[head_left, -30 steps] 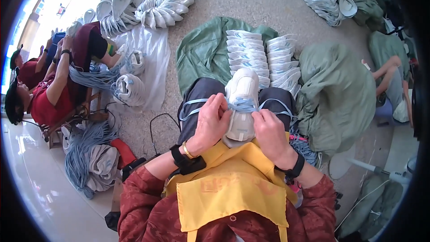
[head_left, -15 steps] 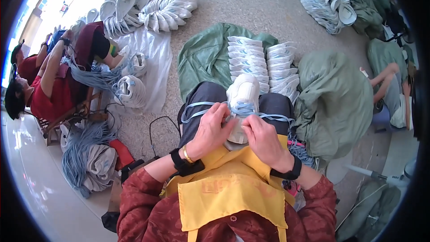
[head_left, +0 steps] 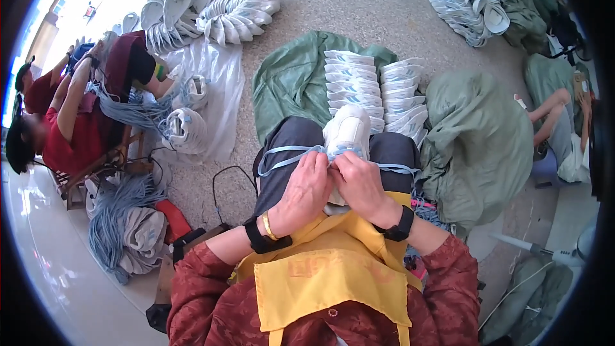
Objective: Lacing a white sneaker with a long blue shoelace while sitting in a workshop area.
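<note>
A white shoe upper (head_left: 346, 129) rests toe-forward between my knees, with pale blue shoelace crossing its front part. My left hand (head_left: 306, 187) is closed at the eyelet edge, fingertips pinching the shoelace (head_left: 282, 149), whose loose end loops out over my left knee. Close beside it, my right hand (head_left: 362, 187) also pinches at the lacing, and another length of blue lace runs out over my right knee. The hands nearly touch and cover the rear of the shoe upper. Their exact grip points are partly hidden.
Two stacked rows of white shoe uppers (head_left: 352, 83) lie ahead on green cloth (head_left: 285, 86). A green cloth bundle (head_left: 477, 147) sits at the right. Bundled blue laces (head_left: 118, 224) hang at the left. People (head_left: 77, 115) sit at the left, with coiled uppers (head_left: 240, 16) beyond.
Both hands have moved forward, up onto the lacing, and closer together. My right hand has shifted left and now hides more of the shoe upper and laces.
</note>
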Demonstrator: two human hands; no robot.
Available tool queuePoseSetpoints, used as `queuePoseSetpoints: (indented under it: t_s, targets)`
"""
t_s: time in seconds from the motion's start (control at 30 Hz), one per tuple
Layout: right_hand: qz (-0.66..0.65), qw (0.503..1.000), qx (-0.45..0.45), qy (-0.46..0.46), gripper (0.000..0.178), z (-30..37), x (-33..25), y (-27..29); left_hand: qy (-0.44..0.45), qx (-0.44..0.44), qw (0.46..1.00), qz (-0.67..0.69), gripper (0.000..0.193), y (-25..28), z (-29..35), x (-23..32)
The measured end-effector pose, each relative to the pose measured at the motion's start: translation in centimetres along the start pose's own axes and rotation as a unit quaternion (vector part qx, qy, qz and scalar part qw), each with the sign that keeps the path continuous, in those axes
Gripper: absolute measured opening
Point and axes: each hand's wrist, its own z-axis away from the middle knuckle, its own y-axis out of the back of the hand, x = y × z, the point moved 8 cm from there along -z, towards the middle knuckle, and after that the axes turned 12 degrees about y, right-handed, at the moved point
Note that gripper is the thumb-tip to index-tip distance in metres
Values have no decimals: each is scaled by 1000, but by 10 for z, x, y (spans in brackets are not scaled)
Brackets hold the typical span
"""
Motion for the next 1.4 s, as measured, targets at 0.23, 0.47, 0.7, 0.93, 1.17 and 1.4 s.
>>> queuePoseSetpoints:
  t_s: [0.23, 0.47, 0.7, 0.93, 1.17, 1.4]
  targets:
    - [24, 997, 34, 57, 10, 2, -16, 48, 16, -9, 1000, 23, 27, 2, -4, -4]
    - [-86, 995, 44, -20, 11, 18, 0, 50, 18, -1, 999, 38, 25, 0, -3, -7]
    - [36, 998, -23, 55, 8, -1, -10, 0, 42, -25, 997, 53, 25, -5, -3, -14]
    - [-14, 999, -46, 14, 9, 10, -19, 56, 23, 11, 998, 63, 24, 9, -8, -1]
    - [-236, 967, -72, -71, 15, 9, -61, 140, -36, -184, 956, 225, 22, 5, -24, 28]
    - [-353, 936, -10, -6, 11, 0, -40, 120, 50, -276, 917, 284, 7, -13, -21, 14]
